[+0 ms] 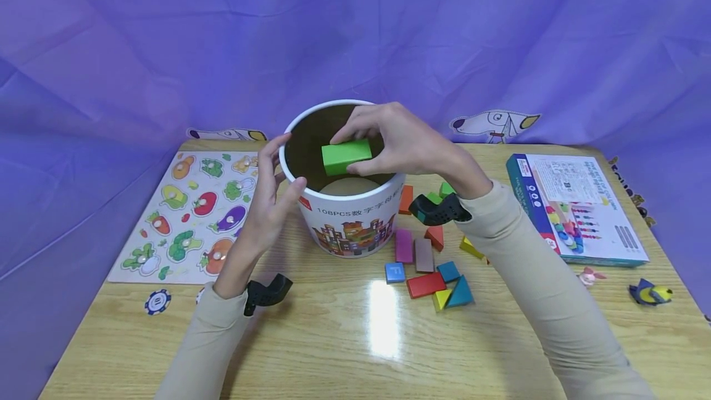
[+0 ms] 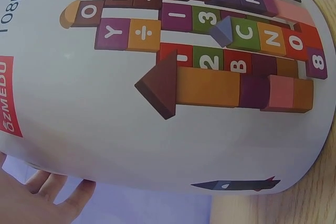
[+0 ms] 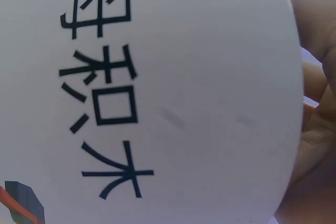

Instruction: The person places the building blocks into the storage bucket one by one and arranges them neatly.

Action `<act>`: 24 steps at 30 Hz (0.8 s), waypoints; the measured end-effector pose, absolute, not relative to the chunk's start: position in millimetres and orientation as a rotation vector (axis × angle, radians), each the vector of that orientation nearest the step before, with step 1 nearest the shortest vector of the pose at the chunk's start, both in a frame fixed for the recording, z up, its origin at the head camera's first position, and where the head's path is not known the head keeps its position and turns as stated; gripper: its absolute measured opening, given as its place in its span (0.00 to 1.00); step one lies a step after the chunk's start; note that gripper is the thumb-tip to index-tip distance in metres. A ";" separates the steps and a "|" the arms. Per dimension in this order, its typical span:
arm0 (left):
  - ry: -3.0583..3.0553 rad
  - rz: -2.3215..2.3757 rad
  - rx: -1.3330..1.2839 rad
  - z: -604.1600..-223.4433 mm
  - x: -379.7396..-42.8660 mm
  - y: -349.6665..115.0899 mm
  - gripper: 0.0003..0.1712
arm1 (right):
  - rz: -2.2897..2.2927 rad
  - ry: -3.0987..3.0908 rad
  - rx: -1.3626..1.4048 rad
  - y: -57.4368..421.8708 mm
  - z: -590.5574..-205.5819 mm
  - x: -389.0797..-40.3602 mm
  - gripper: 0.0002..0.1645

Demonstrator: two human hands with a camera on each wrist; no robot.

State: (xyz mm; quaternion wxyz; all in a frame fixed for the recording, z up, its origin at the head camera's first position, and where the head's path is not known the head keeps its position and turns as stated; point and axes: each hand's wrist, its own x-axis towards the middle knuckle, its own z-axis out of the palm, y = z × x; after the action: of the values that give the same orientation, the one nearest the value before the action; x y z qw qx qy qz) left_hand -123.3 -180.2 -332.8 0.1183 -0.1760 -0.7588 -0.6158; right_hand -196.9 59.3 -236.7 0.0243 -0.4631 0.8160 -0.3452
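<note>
A white bucket (image 1: 347, 221) with a printed block-castle picture stands upright on the table. My right hand (image 1: 400, 141) reaches over its mouth from the right and pinches a green rectangular block (image 1: 347, 153) between thumb and fingers, above the opening. My left hand (image 1: 272, 196) rests against the bucket's left side, fingers and thumb spread along the rim (image 1: 302, 189). In the left wrist view its fingers (image 2: 73, 200) lie along the outer wall. The right wrist view shows the bucket's lettered wall (image 3: 210, 77) and part of the right hand (image 3: 317, 124), but not the block.
Right of the bucket lie several loose blocks, among them a red one (image 1: 426, 285), a blue cube (image 1: 395, 272) and a magenta one (image 1: 403, 245). A vegetable puzzle board (image 1: 186, 264) lies left, with a poker chip (image 1: 158, 302). A flat box (image 1: 583, 208) and small figures (image 1: 650, 293) are at right.
</note>
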 end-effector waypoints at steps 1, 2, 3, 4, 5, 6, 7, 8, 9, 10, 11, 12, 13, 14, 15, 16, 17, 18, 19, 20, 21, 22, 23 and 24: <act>-2.219 -1.804 -0.516 -332.8 -123.2 -180.5 0.41 | -1.054 2.522 -1.435 58.6 -236.8 -197.1 0.21; -2.222 -1.803 -0.515 -332.8 -123.0 -180.7 0.41 | -1.039 2.519 -1.437 57.9 -237.2 -197.3 0.21; -2.223 -1.802 -0.514 -332.7 -122.8 -180.9 0.41 | -1.025 2.517 -1.439 57.4 -237.4 -197.4 0.21; -2.223 -1.803 -0.516 -332.6 -122.7 -181.0 0.41 | -1.014 2.515 -1.440 56.9 -237.6 -197.5 0.20; -2.222 -1.804 -0.517 -332.5 -122.8 -181.1 0.41 | -1.006 2.514 -1.443 56.4 -238.0 -197.8 0.20; -2.221 -1.803 -0.518 -332.4 -122.7 -181.2 0.41 | -0.998 2.511 -1.447 55.9 -238.5 -198.2 0.20; -2.221 -1.803 -0.518 -332.3 -122.6 -181.3 0.41 | -0.991 2.509 -1.450 55.5 -238.6 -198.3 0.20; -2.221 -1.800 -0.518 -332.4 -122.7 -181.4 0.41 | -0.987 2.505 -1.453 55.0 -239.0 -198.6 0.20; -2.219 -1.799 -0.523 -332.4 -123.0 -181.4 0.41 | -0.986 2.503 -1.455 54.6 -239.0 -198.7 0.20; -2.215 -1.798 -0.528 -332.6 -123.2 -181.4 0.40 | -0.984 2.502 -1.456 54.2 -239.3 -198.8 0.20; -2.211 -1.796 -0.534 -332.8 -123.5 -181.3 0.40 | -0.984 2.499 -1.455 53.9 -239.5 -198.8 0.20; -2.206 -1.793 -0.541 -333.0 -123.9 -181.1 0.40 | -0.982 2.498 -1.453 53.6 -239.8 -198.8 0.20; -2.202 -1.790 -0.548 -333.2 -124.3 -181.0 0.40 | -0.980 2.497 -1.450 53.3 -239.9 -198.8 0.20; -2.197 -1.787 -0.554 -333.5 -124.6 -180.9 0.40 | -0.975 2.496 -1.449 53.0 -240.2 -198.8 0.20; -2.191 -1.786 -0.560 -333.7 -124.9 -180.9 0.40 | -0.970 2.495 -1.447 52.6 -240.4 -198.8 0.20; -2.186 -1.787 -0.563 -333.9 -125.2 -180.9 0.40 | -0.964 2.496 -1.447 52.2 -240.7 -198.8 0.20; -2.184 -1.786 -0.564 -334.0 -125.2 -181.0 0.40 | -0.959 2.495 -1.446 51.8 -240.9 -198.9 0.20; -2.183 -1.788 -0.562 -334.0 -125.1 -181.2 0.40 | -0.952 2.495 -1.446 51.4 -241.0 -198.8 0.20; -2.183 -1.792 -0.560 -334.0 -125.0 -181.5 0.40 | -0.948 2.493 -1.445 51.1 -241.1 -198.8 0.20; -2.183 -1.796 -0.556 -334.0 -124.8 -181.7 0.40 | -0.944 2.491 -1.443 50.8 -241.2 -198.7 0.20; -2.185 -1.801 -0.554 -333.9 -124.5 -182.0 0.40 | -0.945 2.489 -1.442 50.5 -241.2 -198.5 0.20; -2.187 -1.803 -0.552 -333.8 -124.4 -182.3 0.40 | -0.944 2.487 -1.443 50.2 -241.2 -198.5 0.20; -2.189 -1.804 -0.549 -333.8 -124.3 -182.6 0.40 | -0.943 2.485 -1.444 50.1 -241.2 -198.5 0.20; -2.189 -1.804 -0.549 -333.7 -124.1 -182.9 0.40 | -0.944 2.483 -1.446 49.8 -241.2 -198.5 0.20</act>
State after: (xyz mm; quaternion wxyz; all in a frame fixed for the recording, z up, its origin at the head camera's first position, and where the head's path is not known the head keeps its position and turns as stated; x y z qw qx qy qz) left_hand -124.1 -182.9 -333.7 0.1258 -0.1884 -0.7517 -0.6193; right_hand -198.5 49.8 -241.2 0.0586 -0.4771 0.8196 -0.3117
